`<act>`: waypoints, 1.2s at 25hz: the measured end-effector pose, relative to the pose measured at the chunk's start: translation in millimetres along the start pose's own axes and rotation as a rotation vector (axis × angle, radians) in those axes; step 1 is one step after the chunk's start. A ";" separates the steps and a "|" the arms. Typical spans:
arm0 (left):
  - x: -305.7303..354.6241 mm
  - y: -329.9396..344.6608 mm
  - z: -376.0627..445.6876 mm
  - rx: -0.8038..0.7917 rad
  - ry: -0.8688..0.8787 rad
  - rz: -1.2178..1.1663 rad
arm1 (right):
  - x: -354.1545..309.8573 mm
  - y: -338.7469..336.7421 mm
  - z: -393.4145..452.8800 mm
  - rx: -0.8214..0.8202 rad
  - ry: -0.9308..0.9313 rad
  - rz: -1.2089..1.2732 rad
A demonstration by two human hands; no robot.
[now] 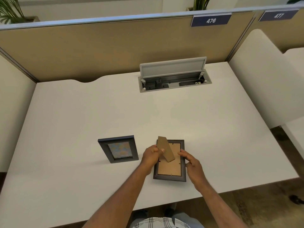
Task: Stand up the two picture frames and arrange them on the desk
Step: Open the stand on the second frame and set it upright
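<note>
1. Cardboard easel leg (165, 149) is lifting off the face-down frame (170, 168), pinched by the left hand (150, 156).
2. Right hand (193, 165) is clasping that frame's right edge, fingers closed on it.
3. Second frame (118, 149) is standing just left on the white desk (98, 112).
</note>
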State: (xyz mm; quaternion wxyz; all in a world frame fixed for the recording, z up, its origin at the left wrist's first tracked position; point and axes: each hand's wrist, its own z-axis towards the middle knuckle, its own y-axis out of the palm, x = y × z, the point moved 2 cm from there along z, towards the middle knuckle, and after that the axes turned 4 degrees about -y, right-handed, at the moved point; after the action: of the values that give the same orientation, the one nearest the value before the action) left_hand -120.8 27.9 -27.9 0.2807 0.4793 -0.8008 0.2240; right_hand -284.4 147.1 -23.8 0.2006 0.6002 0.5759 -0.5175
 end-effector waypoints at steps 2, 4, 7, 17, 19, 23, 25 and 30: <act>14.7 -1.4 4.4 -0.007 -0.117 -0.053 | -3.2 -9.0 3.5 -0.057 -0.067 0.004; 26.9 -3.0 8.5 -0.003 -0.210 -0.073 | -6.6 -16.0 7.3 -0.103 -0.140 -0.005; 39.9 -4.0 12.6 -0.015 -0.285 -0.097 | -9.9 -24.1 10.9 -0.160 -0.247 0.010; 34.1 -7.2 24.0 -0.124 -0.184 -0.099 | -11.3 -23.7 34.4 -0.034 -0.193 0.151; 27.6 -4.8 21.8 -0.182 -0.161 -0.155 | -14.0 -22.0 40.5 -0.012 -0.150 0.130; 22.6 -0.1 14.5 -0.226 -0.177 -0.248 | -17.4 -21.0 51.2 0.017 -0.122 0.104; 23.2 0.0 14.0 -0.192 -0.190 -0.281 | -18.6 -20.7 55.4 0.030 -0.136 0.083; 26.5 -0.2 16.0 -0.133 -0.201 -0.321 | -20.9 -16.3 61.9 0.042 -0.130 0.142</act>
State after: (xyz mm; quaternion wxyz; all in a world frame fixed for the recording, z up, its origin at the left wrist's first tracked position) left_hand -134.6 0.8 -22.2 0.2624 0.6011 -0.7513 0.0738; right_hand -319.1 89.4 -23.9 0.2612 0.6088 0.5067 -0.5518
